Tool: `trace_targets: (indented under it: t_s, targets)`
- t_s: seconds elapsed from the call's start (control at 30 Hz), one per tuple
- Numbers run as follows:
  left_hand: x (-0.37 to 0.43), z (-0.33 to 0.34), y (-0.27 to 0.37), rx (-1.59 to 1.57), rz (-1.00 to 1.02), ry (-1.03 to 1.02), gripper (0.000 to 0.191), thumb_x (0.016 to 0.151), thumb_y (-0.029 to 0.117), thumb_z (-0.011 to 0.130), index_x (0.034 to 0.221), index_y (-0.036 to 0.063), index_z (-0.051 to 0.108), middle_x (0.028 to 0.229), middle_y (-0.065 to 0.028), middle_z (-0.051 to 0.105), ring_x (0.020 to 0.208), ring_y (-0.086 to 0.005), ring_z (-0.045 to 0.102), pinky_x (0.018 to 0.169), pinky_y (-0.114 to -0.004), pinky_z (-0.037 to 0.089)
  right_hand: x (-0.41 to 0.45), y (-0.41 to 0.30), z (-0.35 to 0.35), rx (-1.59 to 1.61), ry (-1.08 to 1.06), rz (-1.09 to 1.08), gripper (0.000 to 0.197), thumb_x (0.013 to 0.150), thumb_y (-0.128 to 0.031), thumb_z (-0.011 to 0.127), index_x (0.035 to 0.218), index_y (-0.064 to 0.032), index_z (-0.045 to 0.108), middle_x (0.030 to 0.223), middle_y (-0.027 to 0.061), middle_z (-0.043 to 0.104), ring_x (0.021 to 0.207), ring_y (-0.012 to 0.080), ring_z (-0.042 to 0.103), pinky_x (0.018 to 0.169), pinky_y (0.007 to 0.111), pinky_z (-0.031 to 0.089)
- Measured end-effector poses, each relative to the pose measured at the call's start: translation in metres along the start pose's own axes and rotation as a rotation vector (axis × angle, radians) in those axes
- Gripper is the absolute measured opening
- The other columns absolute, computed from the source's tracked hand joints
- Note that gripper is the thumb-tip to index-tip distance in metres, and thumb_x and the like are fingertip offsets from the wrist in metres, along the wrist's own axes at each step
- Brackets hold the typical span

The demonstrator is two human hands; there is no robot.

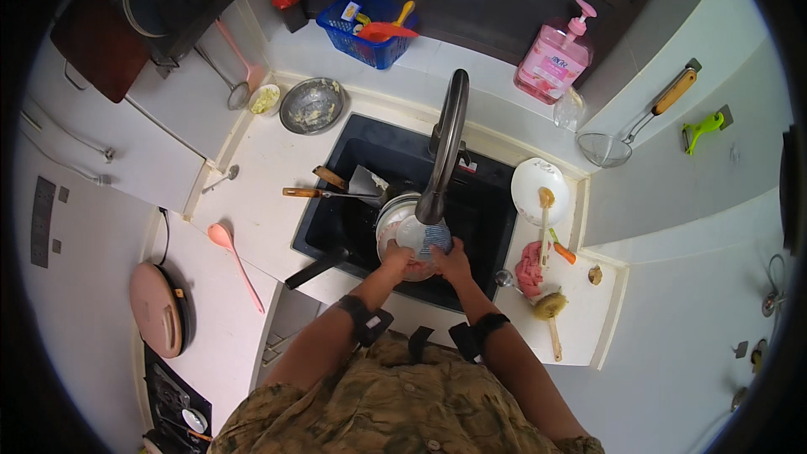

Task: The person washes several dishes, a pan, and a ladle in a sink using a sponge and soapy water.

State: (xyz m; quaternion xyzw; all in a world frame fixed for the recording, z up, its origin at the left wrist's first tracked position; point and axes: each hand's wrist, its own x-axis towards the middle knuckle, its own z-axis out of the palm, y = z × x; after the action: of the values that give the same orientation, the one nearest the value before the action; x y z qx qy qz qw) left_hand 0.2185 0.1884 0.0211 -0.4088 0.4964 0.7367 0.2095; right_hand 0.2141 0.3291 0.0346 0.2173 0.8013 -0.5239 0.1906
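Observation:
Over the black sink [485,252], my left hand [398,257] grips the near left rim of a small white bowl [411,233]. My right hand [452,260] is closed at the bowl's right side, against a blue-and-white striped patch [436,238]; whether this is a cloth or part of the bowl I cannot tell. More stacked dishes [386,227] show beneath. Above the bowl ends the spout of a metal faucet [446,151]. To the left in the sink lies a dark pan with a black handle [318,268], and a wooden-handled spatula [369,183] rests across it.
Left of the sink are a soiled metal bowl [312,106] and a pink spoon [234,258]. On the right lie a white plate [536,186], a pink cloth [529,270] and a brush [550,315]. A blue basket [372,50] and a pink soap bottle [551,63] stand behind.

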Motion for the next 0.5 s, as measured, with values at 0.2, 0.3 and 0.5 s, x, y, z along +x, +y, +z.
trace_targets:
  t_s: [0.2,0.3,0.5]
  targets:
    - [-0.004,-0.008,-0.002,0.041,0.399,0.081,0.062,0.06,-0.005,0.049,0.118,0.0023,0.028,0.089,-0.0151,0.051,0.058,-0.0211,0.056,0.042,-0.028,0.045,0.013,0.011,0.062,0.363,-0.213,0.34,0.027,0.069,-0.03,0.058,0.076,-0.004,0.053,0.062,0.0065,0.051,0.049,0.0163,0.051,0.038,0.028,0.038]
    - [-0.031,0.004,0.007,-0.014,0.592,0.216,0.06,0.061,-0.005,0.048,0.117,0.0044,0.031,0.082,-0.0127,0.053,0.054,-0.0189,0.054,0.037,-0.028,0.042,0.009,0.01,0.07,0.737,-0.399,0.557,0.027,0.07,-0.034,0.057,0.068,-0.0077,0.049,0.057,0.0036,0.046,0.047,0.0154,0.047,0.045,0.031,0.04]
    - [-0.055,-0.038,0.042,0.123,0.3,0.007,0.055,0.063,-0.004,0.045,0.115,0.009,0.033,0.071,-0.0093,0.051,0.044,-0.0123,0.045,0.032,-0.023,0.033,-0.025,-0.052,0.022,0.296,-0.524,0.409,0.042,0.074,-0.05,0.05,0.087,-0.0096,0.053,0.074,0.0041,0.052,0.058,0.0158,0.05,0.06,0.037,0.046]
